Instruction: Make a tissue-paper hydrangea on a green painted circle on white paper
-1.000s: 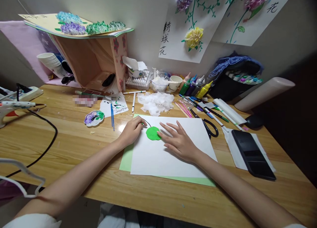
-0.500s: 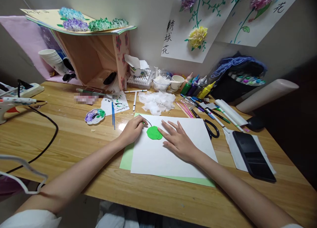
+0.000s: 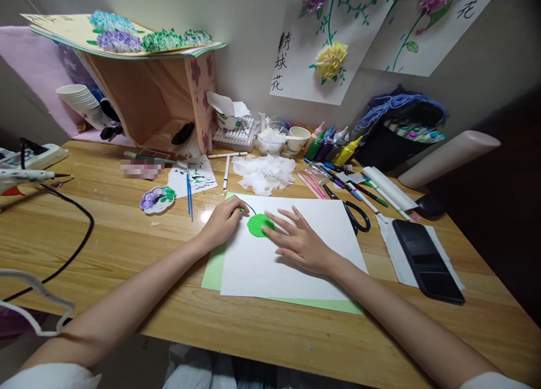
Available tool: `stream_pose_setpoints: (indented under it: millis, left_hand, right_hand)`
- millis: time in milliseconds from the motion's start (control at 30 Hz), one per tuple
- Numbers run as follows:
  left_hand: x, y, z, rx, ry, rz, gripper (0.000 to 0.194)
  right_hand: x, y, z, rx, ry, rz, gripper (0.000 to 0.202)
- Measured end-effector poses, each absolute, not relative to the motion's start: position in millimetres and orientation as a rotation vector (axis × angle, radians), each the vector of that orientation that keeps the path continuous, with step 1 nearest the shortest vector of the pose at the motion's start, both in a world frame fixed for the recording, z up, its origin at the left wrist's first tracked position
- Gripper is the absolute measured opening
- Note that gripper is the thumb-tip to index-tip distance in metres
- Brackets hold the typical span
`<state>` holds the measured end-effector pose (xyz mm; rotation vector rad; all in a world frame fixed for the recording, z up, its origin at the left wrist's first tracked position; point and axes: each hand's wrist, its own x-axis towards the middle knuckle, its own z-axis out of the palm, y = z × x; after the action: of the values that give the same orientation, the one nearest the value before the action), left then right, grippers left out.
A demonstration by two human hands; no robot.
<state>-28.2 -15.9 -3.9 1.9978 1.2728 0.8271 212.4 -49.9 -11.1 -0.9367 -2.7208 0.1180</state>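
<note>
A flat, bright green clay-like piece (image 3: 258, 225) lies on the white sheet of paper (image 3: 291, 276). From it a thin dark line curves up toward the sheet's top left corner. My right hand (image 3: 302, 239) rests with fingers spread, and one fingertip touches the right side of the green piece. At the sheet's upper left, my left hand (image 3: 224, 220) is closed with its fingers curled down. A speck of green shows beside those fingertips, but what they hold is hidden. Light green paper (image 3: 211, 273) sticks out under the white sheet.
Black-handled scissors (image 3: 358, 220) lie right of the paper, and a phone (image 3: 426, 259) lies beyond them. Behind are crumpled white tissues (image 3: 264, 172), paint bottles (image 3: 333, 146) and pens. Leftward are a paint palette (image 3: 157, 199), blue brushes (image 3: 189, 194) and a glue gun (image 3: 25, 176).
One right fingertip has slid a little left, further onto the green piece. My left hand keeps its place at the paper's corner. The whole view has shifted slightly.
</note>
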Motion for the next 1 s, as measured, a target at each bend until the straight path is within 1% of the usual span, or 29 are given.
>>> stream_pose_setpoints:
  millis: [67,233,333,467,700,1000]
  left_hand:
    - [-28.2,-16.3,-3.4,1.995,1.273,0.828,0.024]
    - [-28.3,-16.0,-3.6,1.994,1.279,0.823,0.024]
    - [-28.2,-15.7,-4.0,1.988,1.279,0.826,0.024]
    - [-28.1,-15.6,-4.3,1.992,1.271,0.828,0.024]
    - [-27.9,-15.9,-4.2,2.0,1.275,0.825,0.024]
    - [-28.1,-15.9,-5.6,2.013,1.272,0.82,0.024]
  right_hand:
    - [213.3,-51.6,-11.1,-0.875,-2.742,0.12,0.048]
    - [210.8,-55.0,-9.5,-0.839,-2.747,0.073,0.051]
    - [209.0,-55.9,-7.8,-0.81,-2.782,0.105,0.052]
    - [209.6,-56.1,-9.2,-0.83,-2.788,0.133,0.054]
    - [209.2,-57.1,-11.8,-0.909,-2.691,0.134,0.041]
    - [205.2,-57.6,-9.8,-1.01,-2.709,0.073,0.046]
